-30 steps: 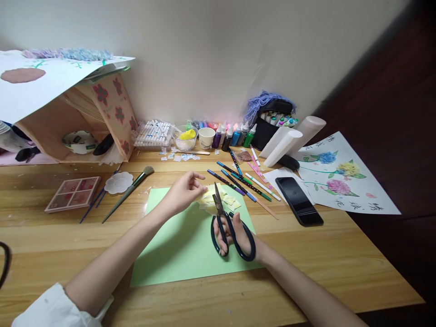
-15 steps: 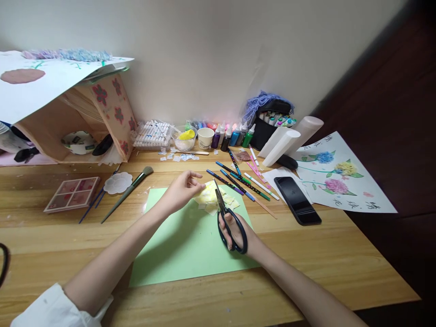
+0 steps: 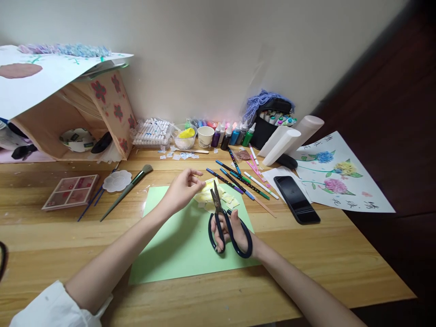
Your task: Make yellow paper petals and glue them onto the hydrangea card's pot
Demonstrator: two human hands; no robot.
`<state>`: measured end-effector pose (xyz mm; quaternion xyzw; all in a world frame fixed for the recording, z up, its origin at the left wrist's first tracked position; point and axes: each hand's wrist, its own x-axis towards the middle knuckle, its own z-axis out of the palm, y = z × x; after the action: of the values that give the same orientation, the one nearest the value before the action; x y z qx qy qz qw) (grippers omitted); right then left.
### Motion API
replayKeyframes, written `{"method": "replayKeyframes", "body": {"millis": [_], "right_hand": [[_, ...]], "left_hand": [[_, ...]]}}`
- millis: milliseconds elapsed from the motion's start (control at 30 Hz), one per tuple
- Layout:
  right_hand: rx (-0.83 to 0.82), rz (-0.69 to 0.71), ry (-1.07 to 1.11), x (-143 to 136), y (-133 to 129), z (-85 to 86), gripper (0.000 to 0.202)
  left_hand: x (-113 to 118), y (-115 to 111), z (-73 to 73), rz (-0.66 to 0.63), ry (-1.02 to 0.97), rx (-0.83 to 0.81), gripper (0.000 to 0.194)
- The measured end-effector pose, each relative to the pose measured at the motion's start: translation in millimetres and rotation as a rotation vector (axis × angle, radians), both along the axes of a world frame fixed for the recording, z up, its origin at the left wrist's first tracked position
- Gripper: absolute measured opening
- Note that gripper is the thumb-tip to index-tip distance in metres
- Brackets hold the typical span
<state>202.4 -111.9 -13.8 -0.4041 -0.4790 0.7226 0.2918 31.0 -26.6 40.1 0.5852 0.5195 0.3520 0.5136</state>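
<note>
Thumb and fingers of my left hand [image 3: 184, 188] are pinched on a yellow-and-white paper piece [image 3: 208, 187] over the top of a green sheet [image 3: 170, 245]. My right hand [image 3: 231, 231] has its fingers through the handles of black scissors [image 3: 217, 204]. The scissors' blades are parted and point up and away, beside the paper. Small yellowish paper cuttings [image 3: 230, 199] lie on the green sheet beneath and to the right of the blades.
Several pens [image 3: 235, 181] lie behind the sheet, with a black phone [image 3: 296, 200] and a flower drawing [image 3: 340, 172] to the right. At left are a brush [image 3: 127, 192], a palette [image 3: 116, 180] and an open box [image 3: 112, 109]. Paint bottles [image 3: 235, 137] stand by the wall.
The scissors' handles and blades have spread wider, and the blades have shifted slightly left. My left hand stays nearly in place, still pinching.
</note>
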Motion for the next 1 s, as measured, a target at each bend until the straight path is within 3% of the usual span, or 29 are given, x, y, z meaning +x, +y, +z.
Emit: {"method": "replayKeyframes", "body": {"millis": [200, 600, 1000], "right_hand": [[0.039, -0.051, -0.033, 0.8, 0.6, -5.5, 0.079], [0.091, -0.178, -0.188, 0.6, 6.0, -8.6, 0.067], [-0.025, -0.079, 0.070, -1.2, 5.1, -0.1, 0.080]], "left_hand": [[5.1, -3.5, 0.0, -0.045, -0.029, -0.039, 0.034], [2.0, -1.4, 6.7, 0.018, -0.057, -0.118, 0.035], [1.5, -1.2, 11.1, -0.019, -0.057, -0.146, 0.033]]}}
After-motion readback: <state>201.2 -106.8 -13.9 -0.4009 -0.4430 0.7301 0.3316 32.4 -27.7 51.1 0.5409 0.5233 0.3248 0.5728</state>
